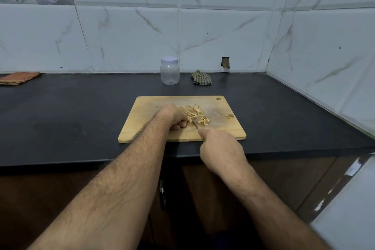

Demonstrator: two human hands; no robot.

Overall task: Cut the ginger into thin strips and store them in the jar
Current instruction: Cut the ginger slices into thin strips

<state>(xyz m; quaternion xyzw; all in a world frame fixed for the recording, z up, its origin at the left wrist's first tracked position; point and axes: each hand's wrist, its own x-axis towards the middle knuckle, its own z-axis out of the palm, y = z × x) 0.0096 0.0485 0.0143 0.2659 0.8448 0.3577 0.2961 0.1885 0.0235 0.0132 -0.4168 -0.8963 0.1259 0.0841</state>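
Countertop (81, 111) of dark stone runs from left to right under a wall of white marble tiles. On it, near the front edge, lies a wooden cutting board (154, 107) with a small round hole in its far right corner. The left hand (171, 114) rests on the board with fingers curled down, pressing on ginger at the pile's left side. The right hand (220, 151) is at the near edge of the board, closed around a knife (195, 125); only a short part of the blade shows, its tip touching the ginger strips (199, 116). Behind the board, near the wall, stands a clear jar (170, 74) with its white lid on. Just right of the jar lies a checked cloth (201, 77); an orange cloth (19, 77) lies far left. Few ginger bits (229, 115) lie apart, on the right of the board.
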